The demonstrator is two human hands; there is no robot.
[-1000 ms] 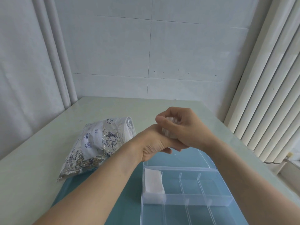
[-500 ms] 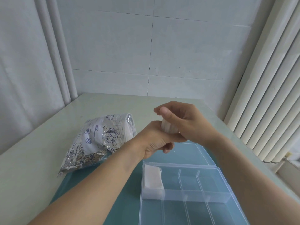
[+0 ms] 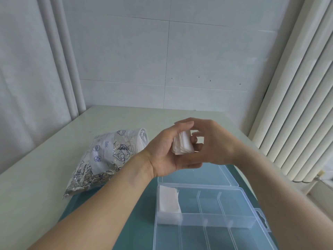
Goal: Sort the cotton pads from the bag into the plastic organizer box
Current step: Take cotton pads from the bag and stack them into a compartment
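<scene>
- Head view: both hands are raised above the far edge of the clear plastic organizer box [image 3: 212, 221], holding a small stack of white square cotton pads [image 3: 182, 144] between them.
- Compared with 1 second ago, the left hand [image 3: 167, 154] has rolled palm-up and come out from under the right hand [image 3: 212, 141]; the stack, then almost hidden inside the right fist, now shows its edges and top face.
- Left hand grip: the thumb lies over the top of the stack and the fingers pass beneath it, so this hand grips the pads.
- Right hand grip: its fingers are curled round the right side of the stack, with fingertips touching the pad edges. It reads as squaring or steadying the stack.
- 1 pile of white cotton pads [image 3: 168, 201] already lies in the far-left compartment of the organizer; the 2 narrower far compartments beside it look bare, as does the near row.
- The crinkled silver foil bag with blue printing [image 3: 108, 159] lies on the pale table [image 3: 45, 168] to the left, well apart from both hands, with more white pads showing at its open mouth.
- My reading: the stack has been gathered and straightened and is ready to go down into a compartment, likely 1 of the free ones. Loose top pads could slide off during the drop.
</scene>
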